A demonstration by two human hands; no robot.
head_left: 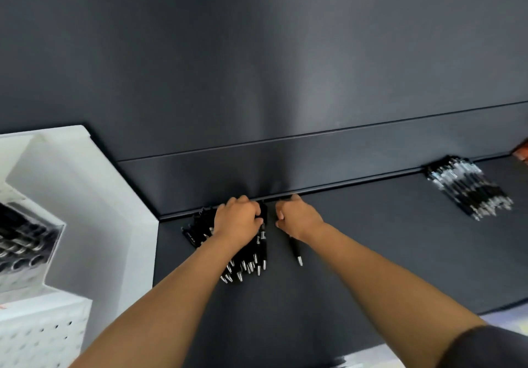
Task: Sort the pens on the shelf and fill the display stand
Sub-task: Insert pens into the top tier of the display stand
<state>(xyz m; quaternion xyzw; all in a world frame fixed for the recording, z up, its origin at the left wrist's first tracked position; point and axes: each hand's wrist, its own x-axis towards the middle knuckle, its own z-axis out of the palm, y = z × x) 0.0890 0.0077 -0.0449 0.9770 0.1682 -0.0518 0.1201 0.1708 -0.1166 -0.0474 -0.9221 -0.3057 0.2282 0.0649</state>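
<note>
Head view: the left grip (237, 219) clamps round the heap of black click pens (245, 264) at the back of the dark matte shelf (371, 253). At its 3 o'clock, the right grip (297, 216) curls over a single black pen (295, 249); whether it is held can't be told. The clear plastic display stand (28, 242) sits at 9 o'clock and the second pen bundle (468, 187) at 2 o'clock.

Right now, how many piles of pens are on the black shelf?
2: the near pile under the left hand, the far pile at the right. More may be hidden.
</note>
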